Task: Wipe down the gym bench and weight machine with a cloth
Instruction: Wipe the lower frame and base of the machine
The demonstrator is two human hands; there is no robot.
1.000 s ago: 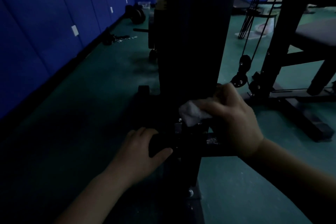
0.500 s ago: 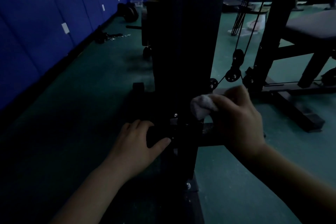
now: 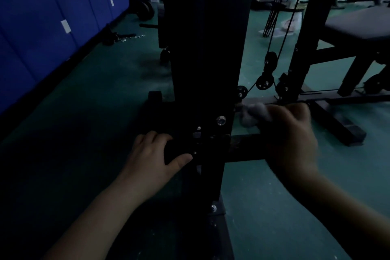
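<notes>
Right hand (image 3: 292,133) bunches the soft, light cloth (image 3: 252,115) beside the weight machine's upright (image 3: 211,48); left hand (image 3: 156,158) grips its rigid crossbar (image 3: 179,151).

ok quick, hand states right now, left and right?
Left hand: gripping the black crossbar of the weight machine.
Right hand: holding the white cloth beside the machine's upright.

Black machine (image 3: 211,48), pale cloth (image 3: 252,115)
</notes>
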